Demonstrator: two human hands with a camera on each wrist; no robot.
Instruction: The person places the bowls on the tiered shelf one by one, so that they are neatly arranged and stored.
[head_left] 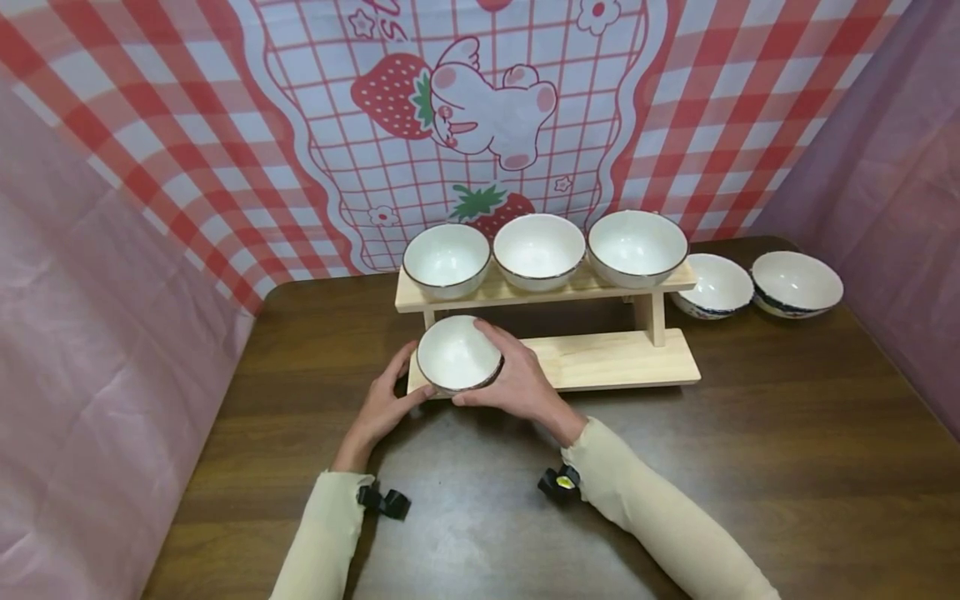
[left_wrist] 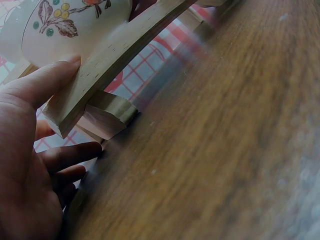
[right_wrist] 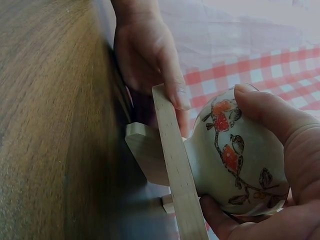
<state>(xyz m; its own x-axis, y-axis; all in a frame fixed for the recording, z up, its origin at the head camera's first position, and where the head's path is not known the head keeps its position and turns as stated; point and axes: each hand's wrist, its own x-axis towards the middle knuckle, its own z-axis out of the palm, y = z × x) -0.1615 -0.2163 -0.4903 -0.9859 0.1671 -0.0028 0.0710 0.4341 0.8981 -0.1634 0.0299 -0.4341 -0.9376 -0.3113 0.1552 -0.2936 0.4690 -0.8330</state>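
Observation:
My right hand (head_left: 517,379) grips a white bowl (head_left: 453,354) by its side, thumb on the near wall and fingers at the far rim. Painted birds and leaves decorate the bowl's outside (right_wrist: 242,155) in the right wrist view. Its foot sits at the left end of the lower board (right_wrist: 175,155) of a two-tier wooden rack (head_left: 607,360). My left hand (head_left: 382,408) holds that board's left end, the thumb on top beside the bowl and a finger beyond the end (left_wrist: 62,112). Its other fingers hang below the board.
Three white bowls stand in a row on the upper tier: a left bowl (head_left: 447,258), a middle bowl (head_left: 538,250) and a right bowl (head_left: 637,247). Two more bowls, one nearer (head_left: 712,286) and one farther right (head_left: 797,285), rest on the brown table (head_left: 787,433). A checked cloth (head_left: 300,167) hangs behind.

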